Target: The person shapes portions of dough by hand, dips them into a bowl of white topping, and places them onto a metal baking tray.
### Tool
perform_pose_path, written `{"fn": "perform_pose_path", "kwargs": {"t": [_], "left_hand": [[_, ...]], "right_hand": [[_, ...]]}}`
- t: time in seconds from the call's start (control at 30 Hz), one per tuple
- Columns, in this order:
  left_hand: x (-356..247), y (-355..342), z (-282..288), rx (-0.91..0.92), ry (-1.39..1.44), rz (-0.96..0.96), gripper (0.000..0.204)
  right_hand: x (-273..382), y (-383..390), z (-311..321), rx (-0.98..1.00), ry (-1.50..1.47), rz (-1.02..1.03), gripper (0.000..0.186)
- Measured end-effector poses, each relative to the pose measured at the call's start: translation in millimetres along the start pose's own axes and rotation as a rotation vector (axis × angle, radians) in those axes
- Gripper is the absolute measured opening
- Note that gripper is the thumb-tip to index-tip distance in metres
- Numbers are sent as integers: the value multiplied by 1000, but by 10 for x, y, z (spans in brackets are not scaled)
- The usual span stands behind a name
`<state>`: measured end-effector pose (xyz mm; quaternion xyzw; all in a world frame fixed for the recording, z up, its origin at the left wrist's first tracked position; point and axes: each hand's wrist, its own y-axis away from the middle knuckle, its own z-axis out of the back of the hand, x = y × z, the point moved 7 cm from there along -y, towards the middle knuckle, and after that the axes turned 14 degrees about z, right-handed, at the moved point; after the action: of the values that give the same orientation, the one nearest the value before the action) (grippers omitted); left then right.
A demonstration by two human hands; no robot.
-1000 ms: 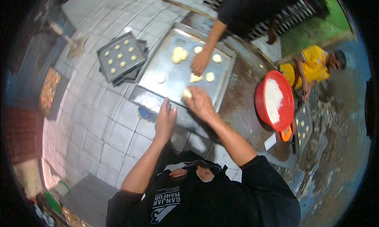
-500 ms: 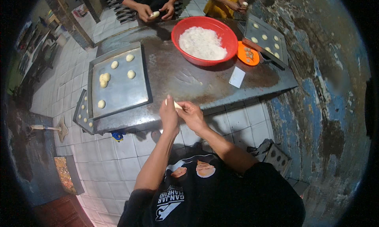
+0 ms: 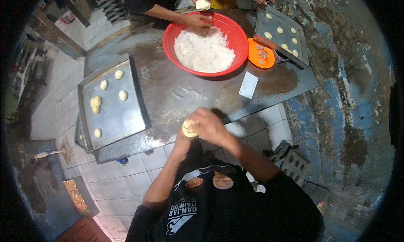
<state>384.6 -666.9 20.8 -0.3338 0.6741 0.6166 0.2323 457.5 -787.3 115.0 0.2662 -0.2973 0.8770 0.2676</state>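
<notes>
A flattened, rounded piece of pale dough [image 3: 190, 129] rests in my left hand [image 3: 182, 142], close to my body at the table's front edge. The left hand's fingers are mostly hidden behind the dough. My right hand [image 3: 210, 127] comes in from the right with bent fingers pressed against the dough's right side; motion blurs it slightly. To the left, a large metal tray [image 3: 134, 103] holds several dough balls [image 3: 123, 95], and some of them touch one another.
A red basin [image 3: 170, 52] with white crumbly filling stands at the table's far side. One co-worker's hand [image 3: 198, 21] reaches into it; the other holds dough. An orange plate [image 3: 255, 58] with small brownish lumps, a white card [image 3: 248, 85] and another dough tray [image 3: 272, 23] lie right.
The dough in my hands now shows as a wider, flatter round, and my right hand has turned over it. A co-worker's hand has moved into the basin. The view has shifted.
</notes>
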Motion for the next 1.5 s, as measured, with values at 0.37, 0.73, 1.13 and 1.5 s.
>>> {"fn": "perform_pose_path", "kwargs": {"t": [0.37, 0.73, 1.13, 1.5], "left_hand": [[-1538, -677, 592, 37, 74, -234, 55], [-2097, -1011, 650, -100, -62, -244, 61], [-2183, -1337, -577, -271, -362, -522, 49], [-2039, -1270, -161, -222, -229, -350, 43]], "right_hand": [[-3520, -888, 1116, 431, 724, -400, 19], [-3555, -989, 1239, 427, 12, -763, 18], [-1372, -1299, 806, 320, 160, -80, 35], [-2732, -1176, 1315, 57, 143, -418, 40]]}}
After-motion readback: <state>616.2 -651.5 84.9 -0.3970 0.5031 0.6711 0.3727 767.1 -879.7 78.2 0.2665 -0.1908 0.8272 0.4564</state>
